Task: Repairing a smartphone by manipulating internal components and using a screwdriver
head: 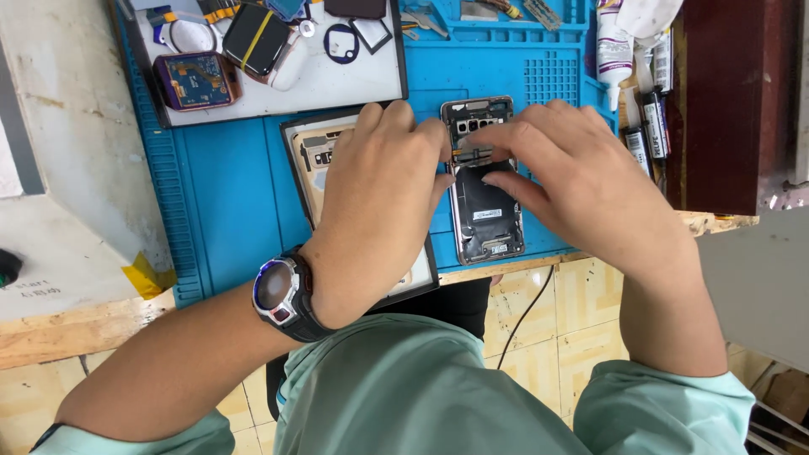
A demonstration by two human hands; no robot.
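Phone (484, 211), opened, lies on blue mat (227, 194); left hand (379, 202) steadies its edge, right hand (573, 181) fingertips pinch its inner parts.

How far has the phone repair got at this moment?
Done: the opened phone lies back-off on the blue mat, its insides bare; a separate panel lies beside it. In hand: both the left hand and right hand press fingertips at the flex strip near its upper middle. Left: the phone is not yet closed, and loose parts sit on the white tray.
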